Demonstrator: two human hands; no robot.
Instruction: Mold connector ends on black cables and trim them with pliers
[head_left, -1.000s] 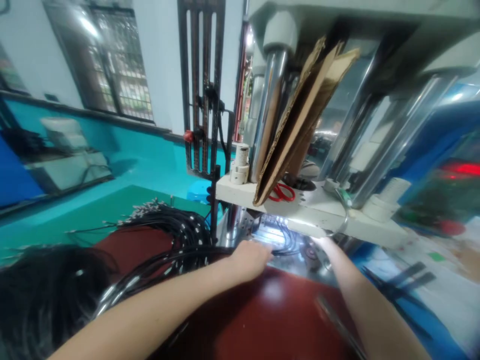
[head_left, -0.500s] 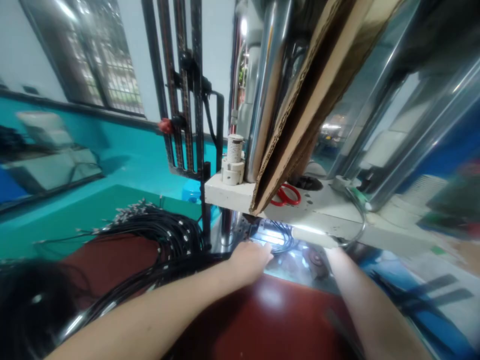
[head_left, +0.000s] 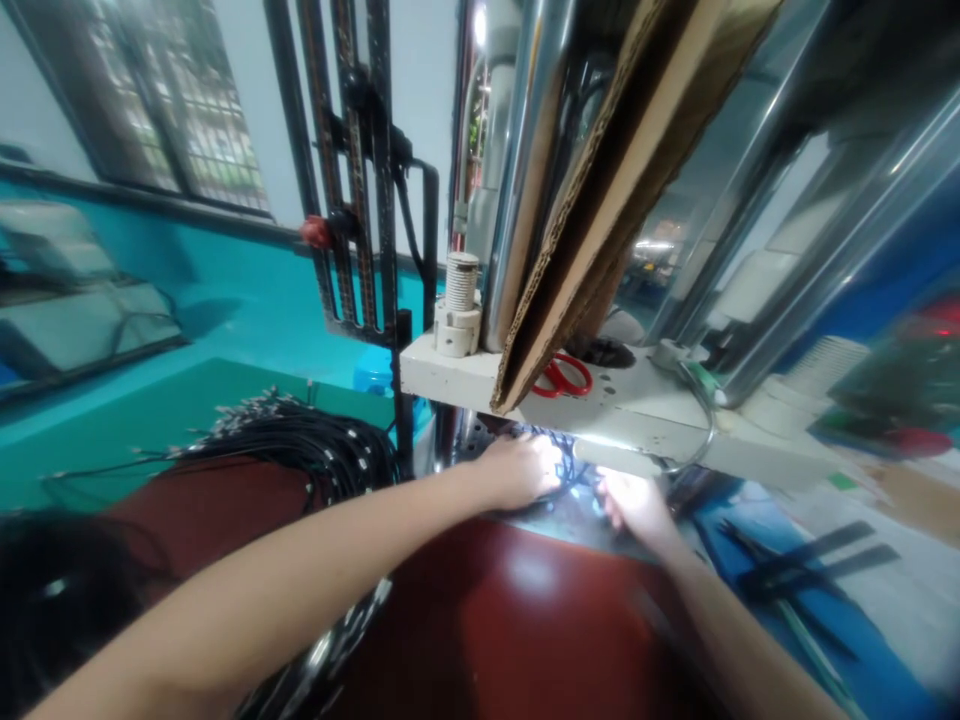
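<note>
My left hand (head_left: pixel 521 470) is beneath the white plate of a machine (head_left: pixel 637 405), in bright light. Its fingers are curled down beside thin dark cables (head_left: pixel 568 462), and what lies inside them is hidden. To its right, a short gap away, my right hand (head_left: pixel 636 503) has bent fingers drawn together towards the left. Glare and blur cover its fingertips, so anything between them is too small to make out. Under both hands is a shiny metal work surface (head_left: pixel 559 518).
Bundled black cables (head_left: pixel 330 450) lie at left on a reddish-brown surface (head_left: pixel 540 620). Red-handled scissors (head_left: pixel 564 376) and leaning cardboard (head_left: pixel 577 240) are on the machine plate. A black slotted frame (head_left: pixel 360 200) stands behind. Dark strips (head_left: pixel 817 560) lie on blue material at right.
My right hand has come into view from behind the plate's edge, moving left and down. My left hand has moved slightly up and right, with its fingers now curled at the cables. The view has shifted slightly.
</note>
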